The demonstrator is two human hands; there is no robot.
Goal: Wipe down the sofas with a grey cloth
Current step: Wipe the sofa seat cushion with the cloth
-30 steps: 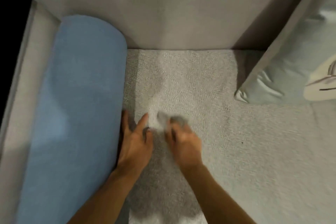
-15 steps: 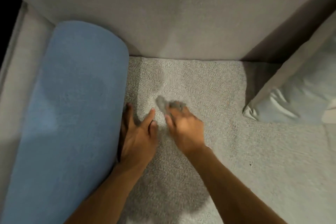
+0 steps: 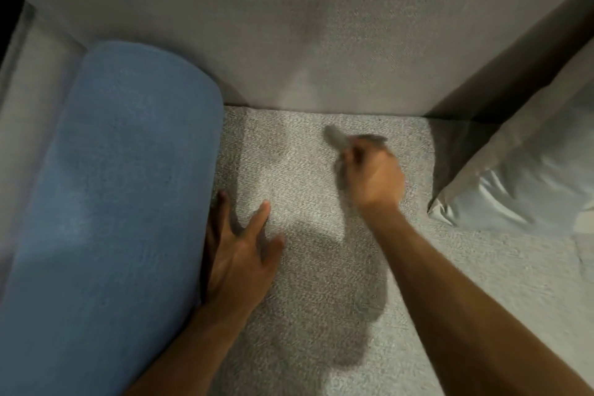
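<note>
Two hands work on the seat (image 3: 450, 273) of our grey fabric sofa. Our right hand (image 3: 369, 173) is blurred, its fingers curled round a small grey cloth (image 3: 336, 137), whose tip sticks out toward the backrest (image 3: 321, 26). The cloth is near the rear seam, right of the middle; we cannot tell whether it touches the fabric. Our left hand (image 3: 238, 254) lies flat on the seat with fingers straight and spread, holding nothing, its outer edge tucked against a blue bolster (image 3: 122, 202) that runs along the left side and ends at the backrest. On the right a pale satin pillow (image 3: 530, 177) rests a corner on the seat, near our right hand but apart from it. Between bolster and pillow we have an open strip of seat, closed at the rear by the backrest seam and widening toward us on the right.
</note>
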